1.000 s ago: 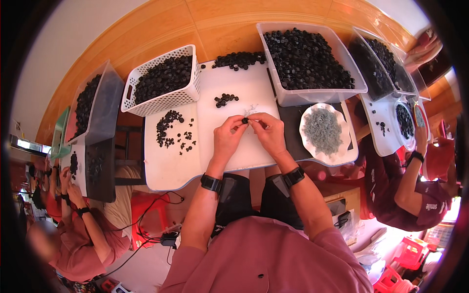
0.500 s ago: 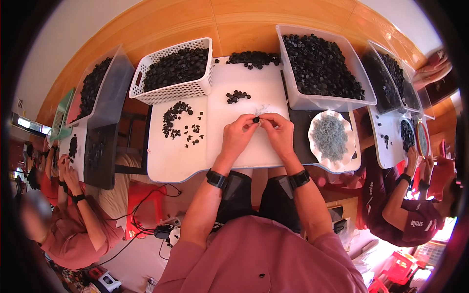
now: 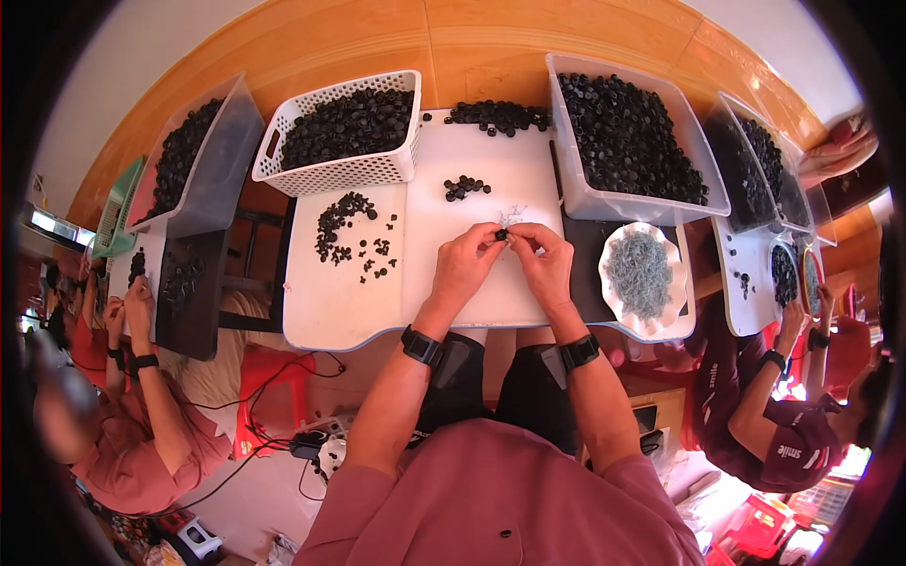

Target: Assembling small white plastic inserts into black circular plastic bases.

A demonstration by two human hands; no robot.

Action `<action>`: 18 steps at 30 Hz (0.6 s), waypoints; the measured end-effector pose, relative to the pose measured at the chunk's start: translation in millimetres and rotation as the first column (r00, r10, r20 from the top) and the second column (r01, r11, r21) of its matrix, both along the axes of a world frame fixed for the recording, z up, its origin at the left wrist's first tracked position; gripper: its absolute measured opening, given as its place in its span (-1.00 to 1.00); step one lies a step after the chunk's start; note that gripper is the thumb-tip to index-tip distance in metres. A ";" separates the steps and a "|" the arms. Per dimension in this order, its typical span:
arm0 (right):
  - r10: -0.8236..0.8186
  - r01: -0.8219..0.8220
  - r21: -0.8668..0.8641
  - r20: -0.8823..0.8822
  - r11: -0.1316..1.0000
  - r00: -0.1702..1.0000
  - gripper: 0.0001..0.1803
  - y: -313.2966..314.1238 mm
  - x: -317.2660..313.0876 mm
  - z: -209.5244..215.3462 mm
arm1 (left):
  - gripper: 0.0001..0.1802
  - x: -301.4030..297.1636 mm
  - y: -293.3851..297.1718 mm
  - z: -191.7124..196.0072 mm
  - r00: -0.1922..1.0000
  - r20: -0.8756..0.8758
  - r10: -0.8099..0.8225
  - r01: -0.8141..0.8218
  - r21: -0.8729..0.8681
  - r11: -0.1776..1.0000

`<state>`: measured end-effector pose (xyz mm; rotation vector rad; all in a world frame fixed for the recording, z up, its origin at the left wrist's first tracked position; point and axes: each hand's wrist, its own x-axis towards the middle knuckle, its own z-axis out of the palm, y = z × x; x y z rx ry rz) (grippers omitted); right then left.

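Above the white table point(image 3: 359, 316), both my hands meet at a small round black cap point(image 3: 501, 234). The fingertips of my left hand point(image 3: 461, 270) pinch it. My right hand point(image 3: 546, 268) is closed too, thumb and forefinger pressed together at the cap's right side; whatever sits between them is too small to make out. Just beyond my fingers lie a few thin grey pieces point(image 3: 513, 214). Farther off is a cluster of black caps point(image 3: 467, 189). To the left, small black parts point(image 3: 332, 226) are scattered in a loose arc.
A white perforated basket point(image 3: 368, 176) and a clear bin point(image 3: 651, 205), both full of black parts, stand at the back. More black caps point(image 3: 498, 115) lie between them. At right, a scalloped white bowl point(image 3: 679, 283) holds thin grey pieces. Co-workers sit on both sides.
The view has shifted slightly. My hands stay together at the black cap, with only small finger movements. The left co-worker's hands have moved a little.
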<state>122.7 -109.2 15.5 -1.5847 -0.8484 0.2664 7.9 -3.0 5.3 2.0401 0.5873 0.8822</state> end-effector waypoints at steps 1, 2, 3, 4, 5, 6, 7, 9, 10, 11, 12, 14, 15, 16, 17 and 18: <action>0.001 -0.001 -0.001 0.001 1.000 1.000 -0.86 0.1 0.1 -0.2 | -0.67 0.2 -0.2 -0.6 1.000 0.002 0.002 -0.002 0.006 1.000; 0.003 -0.003 0.004 0.004 1.000 1.000 -0.86 0.2 0.1 -0.4 | -0.66 0.3 -0.3 -1.2 1.000 0.005 0.004 -0.004 0.012 1.000; 0.005 -0.005 0.010 0.007 1.000 1.000 -0.87 0.5 -0.3 -0.1 | -0.66 0.1 0.1 -2.0 1.000 0.005 0.005 -0.005 0.012 1.000; 0.006 -0.006 0.010 0.007 1.000 1.000 -0.87 0.7 -0.7 0.4 | -0.66 -0.1 0.5 -2.7 1.000 0.006 0.004 -0.005 0.014 1.000; 0.005 -0.005 0.011 0.013 1.000 1.000 -0.87 0.7 -1.0 0.8 | -0.66 -0.5 0.9 -3.4 1.000 0.007 0.004 -0.004 0.017 1.000; 0.002 -0.002 0.011 0.020 1.000 1.000 -0.87 0.3 -0.9 0.9 | -0.66 -0.3 0.6 -2.6 1.000 0.007 0.003 -0.003 0.016 1.000; 0.002 -0.002 0.010 0.021 1.000 1.000 -0.87 0.5 -0.5 -0.2 | -0.66 -0.2 0.3 -1.7 1.000 -0.008 0.006 -0.006 0.014 1.000; -0.008 0.006 0.052 0.038 0.999 0.999 -0.89 2.1 -0.2 -2.1 | -0.66 -0.6 0.0 -0.2 1.000 -0.024 0.011 -0.010 0.011 1.000; -0.007 0.005 0.052 0.038 0.999 0.999 -0.89 1.9 -0.2 -2.1 | -0.66 -1.1 0.1 0.4 0.999 -0.032 0.014 -0.013 0.017 1.000; -0.001 0.000 0.040 0.026 0.999 1.000 -0.88 1.2 -0.1 -2.0 | -0.66 -1.6 0.1 0.9 0.999 -0.040 0.017 -0.016 0.023 1.000; 0.004 -0.005 0.028 0.015 1.000 1.000 -0.87 0.7 0.3 -2.2 | -0.66 -1.6 -0.2 1.6 0.999 -0.040 0.017 -0.016 0.023 1.000; 0.003 -0.003 0.033 0.015 0.999 1.000 -0.87 0.6 0.6 -3.0 | -0.65 -1.4 -1.2 2.6 0.999 -0.032 -0.004 0.005 0.027 1.000; 0.001 -0.002 0.039 0.014 0.999 1.000 -0.87 0.8 0.3 -2.6 | -0.65 -1.2 -1.3 2.7 0.999 -0.032 -0.004 0.005 0.027 1.000; 0.001 -0.002 0.039 0.014 0.999 1.000 -0.87 0.7 0.3 -2.3 | -0.66 -1.0 -1.5 2.7 0.999 -0.032 -0.004 0.005 0.033 0.999; 0.002 -0.003 0.039 0.017 0.999 1.000 -0.87 0.3 0.4 -2.1 | -0.67 -0.9 -1.6 2.6 0.999 -0.033 -0.003 0.005 0.038 0.999; 0.002 -0.003 0.039 0.021 0.999 1.000 -0.87 -0.1 0.2 -1.8 | -0.67 -1.0 -1.2 1.4 0.999 -0.033 -0.004 0.005 0.038 0.999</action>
